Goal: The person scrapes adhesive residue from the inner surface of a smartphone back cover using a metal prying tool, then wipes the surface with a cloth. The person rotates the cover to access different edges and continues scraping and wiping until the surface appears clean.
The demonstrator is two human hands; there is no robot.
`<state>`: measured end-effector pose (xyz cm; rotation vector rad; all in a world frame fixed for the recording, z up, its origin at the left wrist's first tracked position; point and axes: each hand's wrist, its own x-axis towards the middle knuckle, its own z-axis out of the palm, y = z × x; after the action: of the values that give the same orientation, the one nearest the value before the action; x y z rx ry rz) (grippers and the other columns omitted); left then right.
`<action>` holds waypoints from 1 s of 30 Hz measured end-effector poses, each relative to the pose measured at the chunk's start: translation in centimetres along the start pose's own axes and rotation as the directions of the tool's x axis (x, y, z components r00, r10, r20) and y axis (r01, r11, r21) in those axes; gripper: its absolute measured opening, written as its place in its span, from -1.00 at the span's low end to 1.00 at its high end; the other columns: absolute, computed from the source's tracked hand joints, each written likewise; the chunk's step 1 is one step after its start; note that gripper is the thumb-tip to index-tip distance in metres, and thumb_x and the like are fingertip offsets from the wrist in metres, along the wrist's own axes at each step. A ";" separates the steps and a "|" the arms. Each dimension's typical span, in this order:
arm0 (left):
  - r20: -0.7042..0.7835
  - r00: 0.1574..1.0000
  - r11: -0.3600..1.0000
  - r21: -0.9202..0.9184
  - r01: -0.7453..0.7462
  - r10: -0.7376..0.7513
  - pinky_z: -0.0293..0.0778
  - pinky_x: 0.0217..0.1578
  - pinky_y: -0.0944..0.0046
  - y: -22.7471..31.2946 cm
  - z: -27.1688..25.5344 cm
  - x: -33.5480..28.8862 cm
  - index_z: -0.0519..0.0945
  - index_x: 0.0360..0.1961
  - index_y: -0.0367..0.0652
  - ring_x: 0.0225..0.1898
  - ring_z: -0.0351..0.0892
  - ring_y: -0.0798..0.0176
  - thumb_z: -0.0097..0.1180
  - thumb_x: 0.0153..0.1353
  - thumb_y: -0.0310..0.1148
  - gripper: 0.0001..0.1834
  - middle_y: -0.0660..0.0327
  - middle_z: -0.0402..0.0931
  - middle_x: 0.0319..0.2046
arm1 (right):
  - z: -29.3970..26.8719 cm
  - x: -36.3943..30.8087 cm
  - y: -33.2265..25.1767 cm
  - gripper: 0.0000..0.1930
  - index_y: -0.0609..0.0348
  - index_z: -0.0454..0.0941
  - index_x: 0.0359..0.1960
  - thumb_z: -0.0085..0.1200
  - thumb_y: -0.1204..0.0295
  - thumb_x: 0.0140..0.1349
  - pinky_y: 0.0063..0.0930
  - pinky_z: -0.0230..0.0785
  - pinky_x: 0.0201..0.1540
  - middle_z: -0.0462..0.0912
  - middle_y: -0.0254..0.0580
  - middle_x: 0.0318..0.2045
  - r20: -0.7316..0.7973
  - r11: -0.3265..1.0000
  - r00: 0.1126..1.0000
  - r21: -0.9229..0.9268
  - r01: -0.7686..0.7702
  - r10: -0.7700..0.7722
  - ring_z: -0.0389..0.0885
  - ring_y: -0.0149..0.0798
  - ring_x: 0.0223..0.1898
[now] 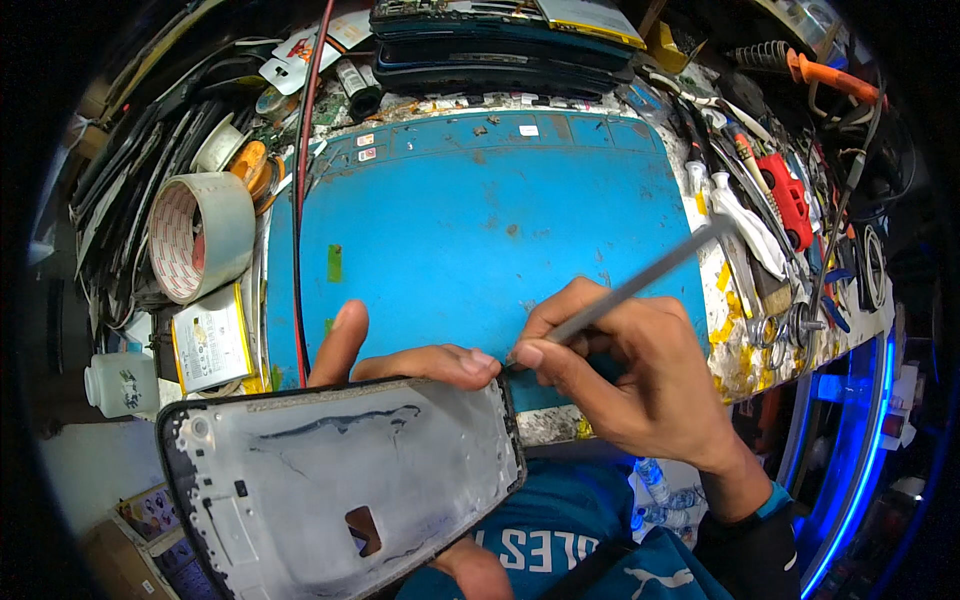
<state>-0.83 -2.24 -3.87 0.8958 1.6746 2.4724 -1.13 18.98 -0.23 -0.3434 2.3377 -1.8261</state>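
Observation:
My left hand (435, 364) grips a phone mid-frame (310, 480), tilted above the near edge of the blue work mat (480, 230). Its fingers rest along the frame's upper edge, and more of the hand shows below the lower edge. The frame is a grey metal plate with a black rim, dark residue streaks and a small rectangular cutout. Pinched in my right hand (650, 375) is a slim grey stick-like tool (640, 285), pointing up and right. Its lower tip is at the frame's upper right corner, beside my left fingertips; the exact contact is hidden.
A tape roll (205, 240), a phone battery (212, 340) and stacked dark panels (150, 170) line the left. Red and black cables (300, 200) cross the mat. Stacked devices (500, 60) stand behind; hand tools and a red toy car (788, 200) crowd the right.

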 end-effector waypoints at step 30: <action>0.058 0.998 0.978 -0.207 0.018 -0.006 0.00 0.31 -0.10 -0.9 -1.3 -0.2 -0.07 0.48 -0.10 0.22 0.31 -0.01 -0.06 0.22 0.25 -0.02 -0.09 0.37 0.13 | -0.4 0.0 0.3 -0.93 0.35 0.63 -0.32 0.22 0.58 0.20 -0.57 0.37 -0.49 0.64 -0.18 -0.48 0.063 0.989 0.994 -0.110 0.097 -0.091 0.60 -0.44 -0.51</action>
<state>-1.53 -2.98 -5.03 0.9184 1.3682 2.5277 -1.22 19.45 -0.43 -0.5227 2.4292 -1.7021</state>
